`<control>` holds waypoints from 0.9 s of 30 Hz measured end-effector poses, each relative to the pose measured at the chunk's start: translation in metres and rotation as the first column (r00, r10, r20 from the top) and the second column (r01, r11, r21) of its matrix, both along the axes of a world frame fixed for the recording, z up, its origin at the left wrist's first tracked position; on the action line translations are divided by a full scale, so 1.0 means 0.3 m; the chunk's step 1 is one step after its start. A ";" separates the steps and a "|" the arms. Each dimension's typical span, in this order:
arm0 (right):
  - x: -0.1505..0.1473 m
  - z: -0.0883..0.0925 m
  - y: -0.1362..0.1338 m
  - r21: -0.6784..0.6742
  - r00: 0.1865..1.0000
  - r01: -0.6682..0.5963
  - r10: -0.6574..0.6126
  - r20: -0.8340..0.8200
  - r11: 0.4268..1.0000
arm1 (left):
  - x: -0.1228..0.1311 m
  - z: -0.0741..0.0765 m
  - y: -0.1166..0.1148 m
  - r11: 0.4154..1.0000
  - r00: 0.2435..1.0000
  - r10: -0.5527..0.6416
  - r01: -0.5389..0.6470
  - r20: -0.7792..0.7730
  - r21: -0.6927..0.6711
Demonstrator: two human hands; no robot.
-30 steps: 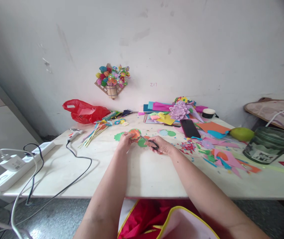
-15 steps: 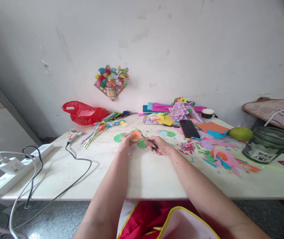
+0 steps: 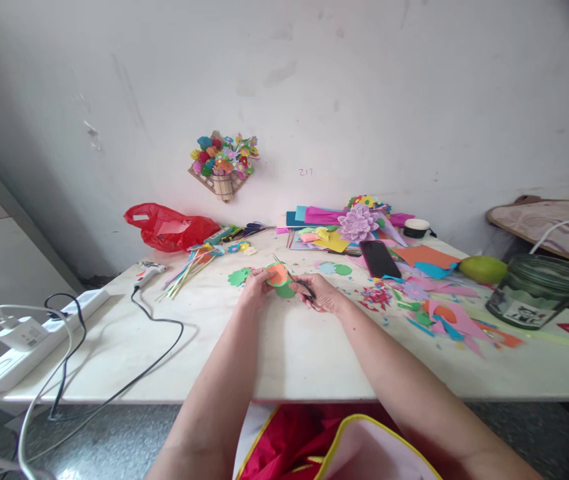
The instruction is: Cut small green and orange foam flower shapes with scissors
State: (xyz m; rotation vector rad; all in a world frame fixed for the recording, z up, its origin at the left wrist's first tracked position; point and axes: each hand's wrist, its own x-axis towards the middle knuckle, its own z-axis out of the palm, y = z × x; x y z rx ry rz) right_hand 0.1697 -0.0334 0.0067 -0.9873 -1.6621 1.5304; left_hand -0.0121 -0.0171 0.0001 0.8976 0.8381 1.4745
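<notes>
My left hand [image 3: 257, 285] pinches an orange paper piece [image 3: 278, 273] with a rounded outline. My right hand [image 3: 325, 293] is closed around the dark handles of a pair of scissors [image 3: 306, 288], whose blades point up and left beside the orange piece. Just beneath lies a green disc [image 3: 285, 291], partly covered by the orange piece. A scalloped green piece [image 3: 239, 277] rests left of my left hand. Beyond my right hand lie a pale blue scalloped piece [image 3: 326, 268] and another green disc [image 3: 343, 269].
Paper scraps [image 3: 452, 317], a phone [image 3: 380, 259] and a glass jar [image 3: 534, 293] are on the right. A glue gun [image 3: 148, 273] with its cord, a power strip [image 3: 44, 339] and a red plastic bag [image 3: 169, 228] are on the left. A purple flower [image 3: 358, 223] sits at the back.
The orange piece has turned and shifted slightly right in my left hand, showing a rounder shape. My right hand with the scissors has barely moved.
</notes>
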 end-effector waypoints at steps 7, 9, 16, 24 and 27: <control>-0.008 0.020 -0.016 -0.005 0.999 0.033 -0.033 0.009 0.999 | 0.000 -0.007 0.008 1.000 1.000 -0.006 0.006 0.000 0.009; -0.010 0.028 -0.022 -0.009 0.999 0.035 -0.034 0.004 0.999 | -0.001 -0.010 0.011 1.000 1.000 -0.006 0.007 -0.006 0.010; -0.017 0.042 -0.034 -0.018 0.999 0.048 -0.048 -0.004 0.999 | 0.001 -0.008 0.009 1.000 1.000 0.001 -0.001 0.007 -0.001; -0.019 0.051 -0.044 -0.016 0.999 0.049 -0.049 0.003 0.999 | -0.004 -0.014 0.017 1.000 1.000 0.016 -0.016 -0.011 -0.001; -0.019 0.049 -0.041 -0.018 0.999 0.049 -0.049 0.011 0.999 | -0.008 -0.015 0.020 1.000 1.000 0.019 -0.019 -0.011 -0.010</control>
